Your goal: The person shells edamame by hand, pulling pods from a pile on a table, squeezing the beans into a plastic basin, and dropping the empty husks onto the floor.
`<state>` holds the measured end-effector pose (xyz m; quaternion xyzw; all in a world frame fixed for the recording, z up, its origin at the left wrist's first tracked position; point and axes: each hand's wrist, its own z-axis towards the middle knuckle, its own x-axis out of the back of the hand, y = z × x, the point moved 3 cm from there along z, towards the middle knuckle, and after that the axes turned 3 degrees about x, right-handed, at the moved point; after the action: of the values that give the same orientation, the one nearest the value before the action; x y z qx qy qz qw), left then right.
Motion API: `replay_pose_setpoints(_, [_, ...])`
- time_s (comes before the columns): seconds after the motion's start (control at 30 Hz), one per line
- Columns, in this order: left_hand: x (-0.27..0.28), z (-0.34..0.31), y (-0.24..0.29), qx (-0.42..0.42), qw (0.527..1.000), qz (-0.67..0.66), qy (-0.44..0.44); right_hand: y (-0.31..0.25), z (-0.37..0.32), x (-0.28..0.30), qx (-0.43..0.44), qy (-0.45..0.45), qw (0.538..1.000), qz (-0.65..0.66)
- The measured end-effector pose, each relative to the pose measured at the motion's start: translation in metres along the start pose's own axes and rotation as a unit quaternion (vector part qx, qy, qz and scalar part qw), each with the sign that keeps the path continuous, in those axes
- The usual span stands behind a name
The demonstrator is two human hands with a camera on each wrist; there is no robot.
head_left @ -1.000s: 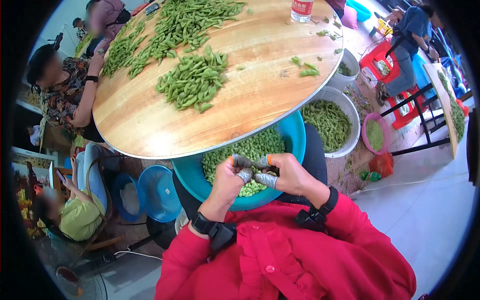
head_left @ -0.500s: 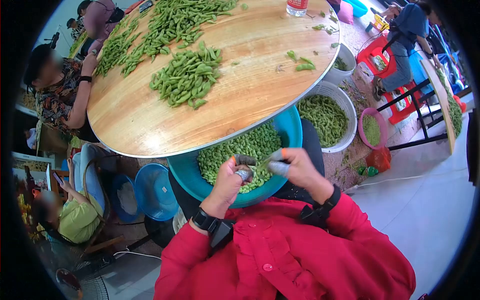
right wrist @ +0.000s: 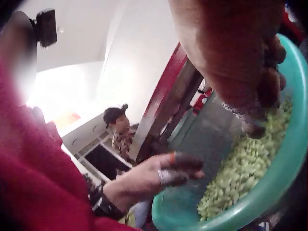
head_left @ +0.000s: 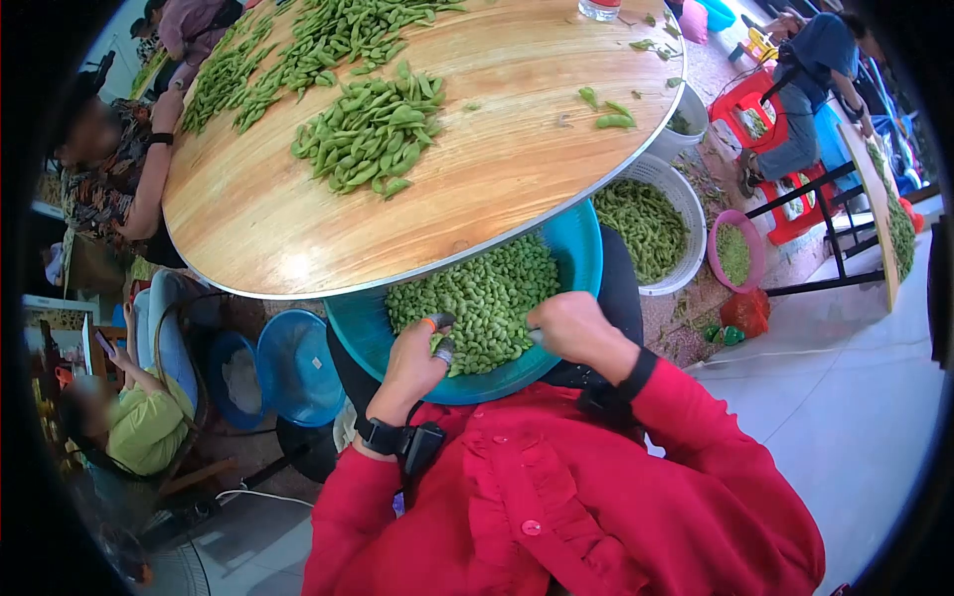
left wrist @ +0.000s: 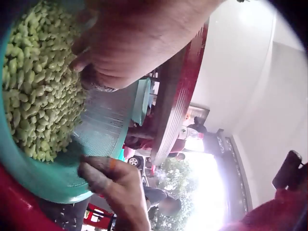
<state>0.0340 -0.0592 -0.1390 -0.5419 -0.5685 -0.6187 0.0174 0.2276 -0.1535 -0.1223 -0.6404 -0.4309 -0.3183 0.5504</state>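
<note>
Over a teal basin (head_left: pixel 581 248) of shelled green beans (head_left: pixel 477 308), the left hand (head_left: pixel 409 360) has loose fingers holding nothing; the right hand's (head_left: pixel 576 328) fingers curl, but I cannot tell whether they grasp anything. Shifting knees (head_left: pixel 620 283) could tip the basin and spill beans. The wooden tabletop (head_left: pixel 477 179), bearing heaped pods (head_left: pixel 368 134), overhangs the far side, hampering reach. A white basket (head_left: pixel 693 223) stands right.

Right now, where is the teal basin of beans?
In the head view, the teal basin sits at centre, beneath the left hand and right hand, partly hidden by the wooden table, with the white basket to its right.
</note>
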Motion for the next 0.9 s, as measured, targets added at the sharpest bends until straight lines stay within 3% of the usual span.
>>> replay_pose_setpoints(0.17, [0.014, -0.016, -0.01, 0.051, 0.992, -0.116, 0.009, -0.012, 0.03, -0.035, 0.015, -0.201, 0.973, -0.116])
replay_pose_setpoints(0.37, [0.018, -0.025, -0.023, 0.064, 0.982, -0.177, 0.031, 0.001, 0.038, -0.058, 0.013, -0.172, 0.975, -0.143])
replay_pose_setpoints(0.47, [0.017, -0.027, -0.032, 0.073, 0.978, -0.191, 0.037, 0.013, 0.03, -0.025, -0.009, -0.075, 0.996, -0.038])
replay_pose_setpoints(0.53, [0.018, -0.026, -0.035, 0.087, 0.976, -0.197, 0.031, 0.031, 0.019, 0.006, -0.079, -0.005, 0.997, -0.008])
replay_pose_setpoints(0.6, [0.017, -0.026, -0.036, 0.107, 0.974, -0.201, 0.019, 0.064, -0.001, 0.039, -0.199, 0.112, 0.974, 0.012])
replay_pose_setpoints(0.67, [0.014, -0.026, -0.038, 0.107, 0.971, -0.214, 0.01, 0.091, -0.024, 0.072, -0.306, 0.233, 0.922, -0.045])
replay_pose_setpoints(0.77, [0.009, -0.022, -0.039, 0.11, 0.965, -0.24, 0.003, 0.08, -0.034, 0.083, -0.287, 0.241, 0.926, -0.03])
replay_pose_setpoints(0.9, [0.003, -0.018, -0.033, 0.114, 0.962, -0.25, -0.009, 0.031, 0.001, 0.02, -0.053, 0.075, 0.996, 0.023])
